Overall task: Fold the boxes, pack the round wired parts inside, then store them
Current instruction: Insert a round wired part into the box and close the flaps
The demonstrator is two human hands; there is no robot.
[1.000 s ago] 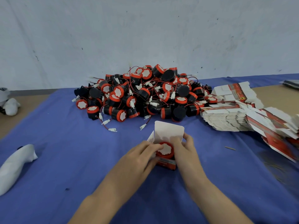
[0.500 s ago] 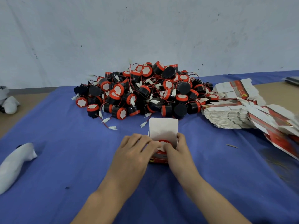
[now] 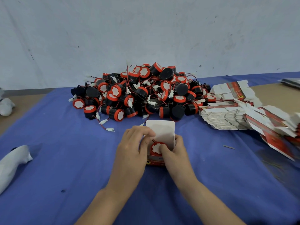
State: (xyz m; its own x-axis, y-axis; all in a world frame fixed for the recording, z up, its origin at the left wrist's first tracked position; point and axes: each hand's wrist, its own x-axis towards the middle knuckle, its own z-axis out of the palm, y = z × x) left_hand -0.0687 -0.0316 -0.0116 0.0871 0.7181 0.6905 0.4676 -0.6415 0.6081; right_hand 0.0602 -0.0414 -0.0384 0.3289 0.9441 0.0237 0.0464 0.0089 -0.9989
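Observation:
A small red and white box [image 3: 155,162] stands on the blue cloth with its white lid flap [image 3: 162,132] upright. A round part [image 3: 156,148] with a red rim and white face sits in its open top. My left hand [image 3: 131,153] grips the box's left side, fingers curled over the top edge. My right hand [image 3: 174,153] holds the right side, thumb pressing on the part. A large pile of black and red wired parts [image 3: 142,93] lies behind. Flat unfolded boxes [image 3: 227,114] are stacked to the right.
The blue cloth [image 3: 65,159] covers the table. A white cloth bundle [image 3: 13,161] lies at the left edge, another white object [image 3: 6,105] sits far left. More flat boxes [image 3: 279,137] fan toward the right edge. A wall stands behind the pile.
The lid flap has stayed upright while both hands shifted around the box. My right thumb now presses the round part, which shows more plainly in the box's open top.

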